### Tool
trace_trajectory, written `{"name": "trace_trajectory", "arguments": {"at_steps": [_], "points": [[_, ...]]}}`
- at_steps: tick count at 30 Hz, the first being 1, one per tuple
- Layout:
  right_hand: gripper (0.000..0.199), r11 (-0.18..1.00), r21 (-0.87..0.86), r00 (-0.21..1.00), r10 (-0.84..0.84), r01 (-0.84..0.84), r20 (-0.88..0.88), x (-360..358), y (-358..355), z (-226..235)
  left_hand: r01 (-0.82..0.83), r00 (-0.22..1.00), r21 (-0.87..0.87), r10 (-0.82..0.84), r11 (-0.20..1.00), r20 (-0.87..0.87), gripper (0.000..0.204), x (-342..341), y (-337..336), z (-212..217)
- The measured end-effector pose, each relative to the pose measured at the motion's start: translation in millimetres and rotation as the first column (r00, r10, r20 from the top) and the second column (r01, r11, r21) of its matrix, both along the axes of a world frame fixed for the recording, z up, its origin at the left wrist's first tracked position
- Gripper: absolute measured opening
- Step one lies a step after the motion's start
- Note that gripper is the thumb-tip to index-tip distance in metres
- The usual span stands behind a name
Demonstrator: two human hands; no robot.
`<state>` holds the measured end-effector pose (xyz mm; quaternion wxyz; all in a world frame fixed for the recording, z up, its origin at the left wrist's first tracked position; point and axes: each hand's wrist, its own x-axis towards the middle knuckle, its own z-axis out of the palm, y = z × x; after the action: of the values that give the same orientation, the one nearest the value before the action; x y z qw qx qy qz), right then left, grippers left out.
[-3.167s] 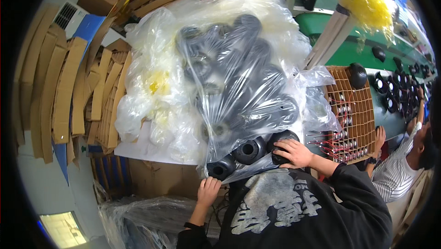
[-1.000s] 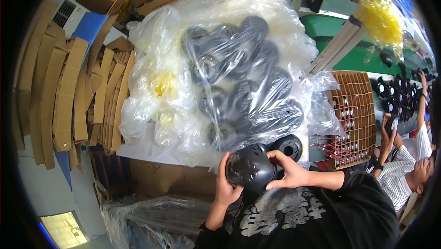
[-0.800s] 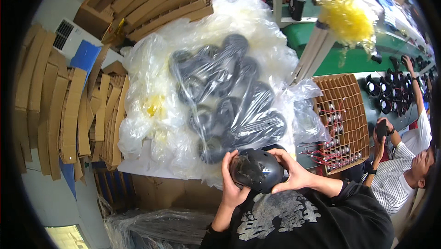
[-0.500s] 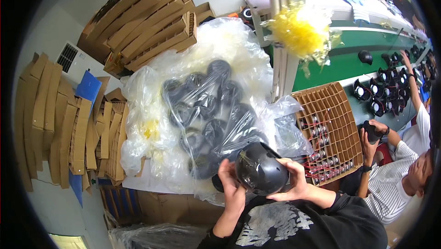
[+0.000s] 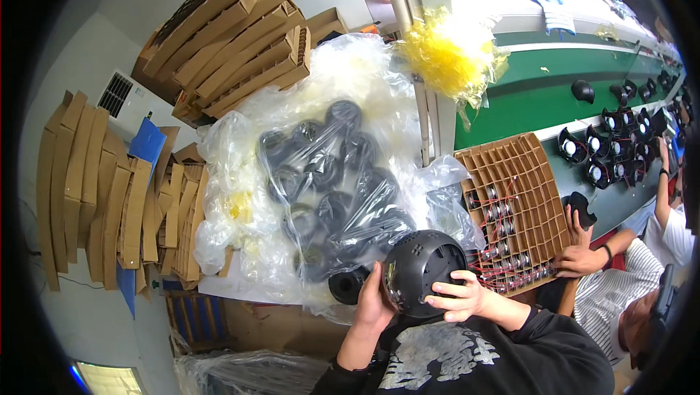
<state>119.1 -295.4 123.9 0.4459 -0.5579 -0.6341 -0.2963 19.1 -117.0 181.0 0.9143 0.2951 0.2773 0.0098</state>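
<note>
Stacked cardboard trays [image 5: 95, 191] stand far left of the grip | black dome housings [image 5: 332, 209] lie beyond it under clear plastic film [image 5: 375, 194] | left-hand grip [image 5: 373, 304] cups a perforated black housing [image 5: 415, 267], held between both | right-hand grip [image 5: 467, 300] clasps its recessed side | partitioned tray [image 5: 521, 169] with red-wired parts [image 5: 503, 248], just right

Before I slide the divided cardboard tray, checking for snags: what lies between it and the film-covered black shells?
Crumpled clear plastic lies between the tray and black shells, in the head view.

An assembly workshop: right of the fingers [image 5: 453, 290] lie a gridded parts tray [image 5: 531, 169] and (farther off) rows of black units [image 5: 618, 145].
</note>
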Motion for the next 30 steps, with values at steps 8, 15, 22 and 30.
{"name": "trace_trajectory", "arguments": {"at_steps": [8, 15, 22, 30], "points": [[0.032, 0.96, -0.273, 0.746, -0.139, -0.058, -0.651, 7, 11, 52, -0.345, 0.933, 0.659, 0.166, 0.668, 0.321, 0.047, 1, -2, 12], [0.025, 0.894, -0.442, 0.755, -0.34, 0.074, -0.561, 1, 45, 95, -0.392, 0.915, 0.796, 0.103, 0.461, 0.391, 0.059, -4, 1, 15], [0.017, 0.8, -0.567, 0.804, -0.464, 0.199, -0.373, -4, 56, 99, -0.382, 0.923, 0.87, 0.084, 0.312, 0.375, 0.063, -12, 7, 6], [0.019, 0.887, -0.444, 0.509, -0.326, -0.127, -0.797, 2, 64, 90, -0.383, 0.923, 0.883, 0.068, 0.271, 0.38, 0.064, -13, 14, 0]]}}
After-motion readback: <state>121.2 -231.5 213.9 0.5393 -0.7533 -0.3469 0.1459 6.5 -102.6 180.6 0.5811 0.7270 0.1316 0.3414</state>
